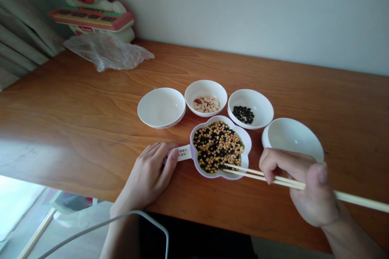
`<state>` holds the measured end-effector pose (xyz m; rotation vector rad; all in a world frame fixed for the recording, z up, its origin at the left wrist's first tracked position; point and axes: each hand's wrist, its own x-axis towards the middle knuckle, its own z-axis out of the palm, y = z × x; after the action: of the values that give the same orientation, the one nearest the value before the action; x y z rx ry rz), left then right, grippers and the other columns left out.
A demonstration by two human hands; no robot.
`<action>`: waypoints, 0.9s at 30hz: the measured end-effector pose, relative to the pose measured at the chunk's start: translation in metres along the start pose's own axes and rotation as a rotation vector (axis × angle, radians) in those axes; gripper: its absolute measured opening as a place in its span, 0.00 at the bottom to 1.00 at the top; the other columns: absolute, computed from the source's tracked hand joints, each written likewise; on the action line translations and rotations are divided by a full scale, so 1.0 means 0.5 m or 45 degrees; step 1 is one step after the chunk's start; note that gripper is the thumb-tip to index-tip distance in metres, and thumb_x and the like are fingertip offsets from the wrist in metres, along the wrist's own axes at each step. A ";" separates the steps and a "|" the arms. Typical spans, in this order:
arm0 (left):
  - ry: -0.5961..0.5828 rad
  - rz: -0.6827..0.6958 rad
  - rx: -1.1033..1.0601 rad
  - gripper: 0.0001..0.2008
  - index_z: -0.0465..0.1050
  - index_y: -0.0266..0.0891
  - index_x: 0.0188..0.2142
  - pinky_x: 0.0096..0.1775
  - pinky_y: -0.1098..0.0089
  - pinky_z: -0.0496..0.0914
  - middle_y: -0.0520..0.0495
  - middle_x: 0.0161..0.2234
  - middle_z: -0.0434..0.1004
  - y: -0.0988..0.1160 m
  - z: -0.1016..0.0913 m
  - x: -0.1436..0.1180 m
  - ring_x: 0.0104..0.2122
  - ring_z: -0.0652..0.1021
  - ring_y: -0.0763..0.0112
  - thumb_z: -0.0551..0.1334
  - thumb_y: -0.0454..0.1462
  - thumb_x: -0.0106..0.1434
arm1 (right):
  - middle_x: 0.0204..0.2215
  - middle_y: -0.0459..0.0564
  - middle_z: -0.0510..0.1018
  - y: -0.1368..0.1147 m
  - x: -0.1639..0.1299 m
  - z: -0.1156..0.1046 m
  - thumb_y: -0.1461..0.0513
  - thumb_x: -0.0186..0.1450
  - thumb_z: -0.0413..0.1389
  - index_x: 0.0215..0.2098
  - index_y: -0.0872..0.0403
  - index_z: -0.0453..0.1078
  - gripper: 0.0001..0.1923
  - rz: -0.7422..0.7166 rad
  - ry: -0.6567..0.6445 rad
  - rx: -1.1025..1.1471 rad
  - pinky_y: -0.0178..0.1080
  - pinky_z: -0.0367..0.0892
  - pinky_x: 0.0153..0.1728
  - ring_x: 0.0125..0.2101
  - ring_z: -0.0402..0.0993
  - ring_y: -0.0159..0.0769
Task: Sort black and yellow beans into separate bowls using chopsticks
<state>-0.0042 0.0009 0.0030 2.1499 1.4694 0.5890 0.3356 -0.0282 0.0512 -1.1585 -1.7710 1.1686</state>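
One flower-shaped dish (246, 137) of mixed beans sits on the worktop (75, 113) between both hands. The right hand (304, 186) grips two chopsticks (252, 174), tips in the beans; the left hand (148, 174) lies flat, fingers touching its handle (184, 153). Four white bowls (161, 107) ring it.

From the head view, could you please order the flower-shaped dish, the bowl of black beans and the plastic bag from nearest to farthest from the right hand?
1. Flower-shaped dish, just left of the right hand.
2. Bowl of black beans, behind the dish.
3. Plastic bag, far left corner.
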 end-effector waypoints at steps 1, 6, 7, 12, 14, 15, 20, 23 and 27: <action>-0.001 0.000 0.000 0.12 0.68 0.43 0.39 0.41 0.63 0.66 0.48 0.35 0.74 0.000 0.000 0.000 0.35 0.74 0.62 0.52 0.41 0.79 | 0.26 0.47 0.70 -0.001 0.001 0.000 0.33 0.72 0.30 0.28 0.50 0.67 0.40 0.002 -0.004 -0.001 0.41 0.55 0.30 0.28 0.63 0.37; -0.005 0.004 0.001 0.11 0.68 0.43 0.41 0.42 0.63 0.65 0.48 0.36 0.74 0.000 0.000 -0.001 0.35 0.73 0.62 0.52 0.41 0.79 | 0.26 0.47 0.69 0.001 0.004 0.003 0.35 0.73 0.32 0.29 0.50 0.67 0.38 0.005 -0.017 0.018 0.41 0.55 0.31 0.28 0.63 0.37; -0.005 0.004 0.001 0.11 0.68 0.43 0.40 0.41 0.63 0.65 0.48 0.35 0.74 0.001 0.000 -0.001 0.35 0.73 0.62 0.52 0.41 0.79 | 0.26 0.47 0.69 0.002 0.003 0.004 0.36 0.74 0.33 0.29 0.50 0.68 0.37 0.006 -0.015 0.025 0.41 0.55 0.31 0.28 0.63 0.36; -0.001 -0.003 -0.010 0.12 0.67 0.43 0.39 0.41 0.63 0.65 0.49 0.34 0.72 0.002 0.000 -0.002 0.34 0.72 0.63 0.52 0.41 0.79 | 0.25 0.46 0.68 0.007 -0.002 0.009 0.36 0.74 0.33 0.28 0.50 0.67 0.36 -0.004 0.007 0.036 0.41 0.55 0.31 0.27 0.62 0.36; -0.006 0.002 -0.012 0.12 0.67 0.43 0.39 0.41 0.63 0.65 0.49 0.34 0.72 0.002 -0.001 -0.002 0.34 0.72 0.63 0.52 0.41 0.79 | 0.26 0.46 0.68 0.007 -0.002 0.009 0.36 0.74 0.33 0.29 0.50 0.67 0.36 -0.005 0.005 0.018 0.41 0.54 0.31 0.27 0.62 0.36; -0.006 0.003 -0.012 0.12 0.68 0.43 0.39 0.41 0.63 0.65 0.49 0.35 0.73 0.002 -0.001 -0.002 0.35 0.73 0.63 0.52 0.41 0.79 | 0.26 0.46 0.68 0.008 -0.002 0.009 0.36 0.74 0.33 0.29 0.50 0.67 0.36 -0.007 0.001 0.010 0.41 0.54 0.31 0.27 0.63 0.36; 0.005 -0.001 -0.007 0.12 0.69 0.42 0.40 0.41 0.63 0.66 0.49 0.35 0.73 0.002 0.000 0.000 0.35 0.73 0.63 0.52 0.41 0.79 | 0.25 0.46 0.69 0.007 0.001 0.012 0.39 0.76 0.34 0.29 0.50 0.67 0.35 -0.057 0.005 0.009 0.41 0.55 0.31 0.27 0.63 0.36; 0.003 -0.006 -0.007 0.12 0.69 0.43 0.39 0.41 0.63 0.65 0.49 0.34 0.73 0.002 0.000 0.001 0.34 0.73 0.63 0.52 0.41 0.79 | 0.25 0.46 0.69 0.008 0.001 0.012 0.39 0.76 0.33 0.28 0.50 0.67 0.35 -0.070 0.021 0.000 0.41 0.55 0.31 0.27 0.63 0.35; 0.003 0.010 -0.013 0.11 0.69 0.43 0.40 0.41 0.64 0.65 0.50 0.34 0.73 0.004 -0.002 0.001 0.34 0.73 0.63 0.52 0.41 0.79 | 0.24 0.45 0.69 0.008 -0.001 0.010 0.39 0.76 0.33 0.28 0.50 0.67 0.35 -0.064 0.026 0.003 0.41 0.55 0.30 0.27 0.63 0.35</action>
<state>-0.0030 0.0009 0.0049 2.1492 1.4566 0.6003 0.3327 -0.0295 0.0460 -1.1146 -1.7731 1.1252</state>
